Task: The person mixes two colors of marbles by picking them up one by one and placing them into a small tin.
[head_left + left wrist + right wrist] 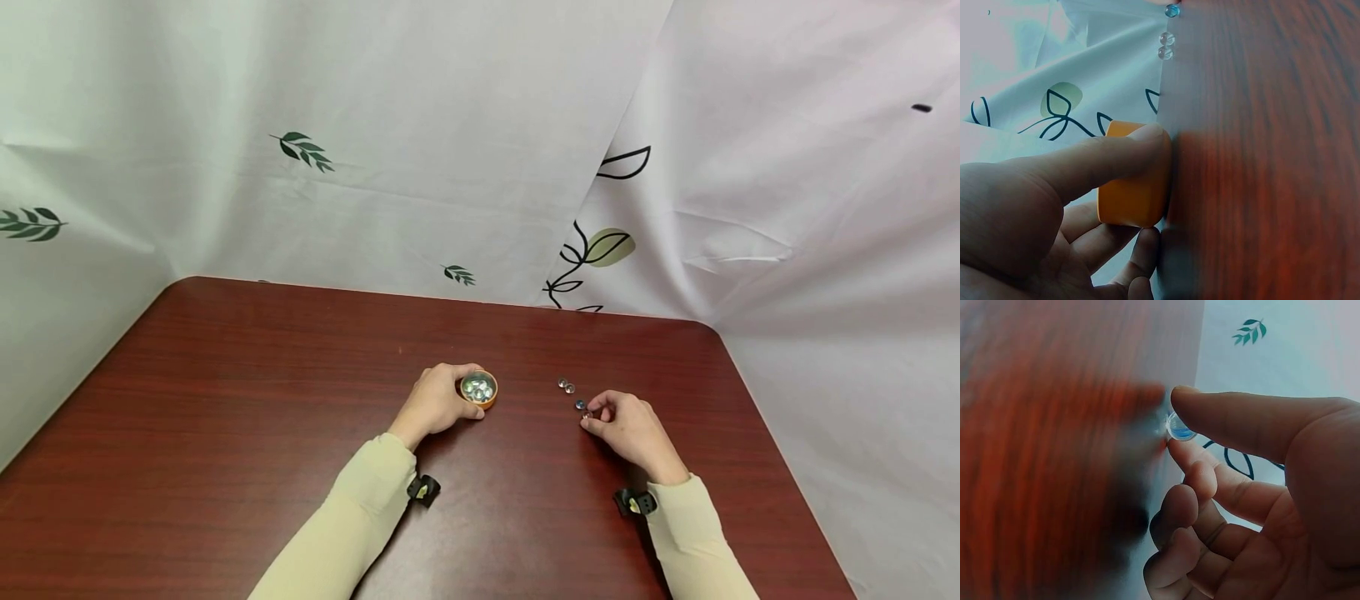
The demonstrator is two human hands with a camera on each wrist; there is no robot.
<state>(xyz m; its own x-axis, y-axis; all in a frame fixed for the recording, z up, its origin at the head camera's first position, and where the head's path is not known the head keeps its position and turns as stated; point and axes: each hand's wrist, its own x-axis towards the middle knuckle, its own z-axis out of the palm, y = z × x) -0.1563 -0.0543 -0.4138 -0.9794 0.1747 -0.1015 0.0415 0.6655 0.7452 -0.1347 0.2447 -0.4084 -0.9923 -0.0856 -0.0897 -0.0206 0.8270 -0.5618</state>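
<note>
My left hand (438, 398) grips a small round orange bowl (1138, 181) standing on the table, thumb on one side and fingers on the other. Several clear glass marbles (478, 388) lie inside it, seen only from the head view. To the right, my right hand (632, 427) pinches a clear marble (1180, 427) with a blue tint between thumb and index finger, close to the tabletop. A dark bluish marble (581, 405) lies just beyond those fingertips. Farther back, two clear marbles (566, 386) sit side by side on the wood.
The reddish-brown wooden table (225, 417) has rounded far corners. White cloth (420, 150) with leaf prints hangs behind it and along both sides. A black strap with a small device (423, 490) is on the left wrist, and a similar one (634, 502) is on the right.
</note>
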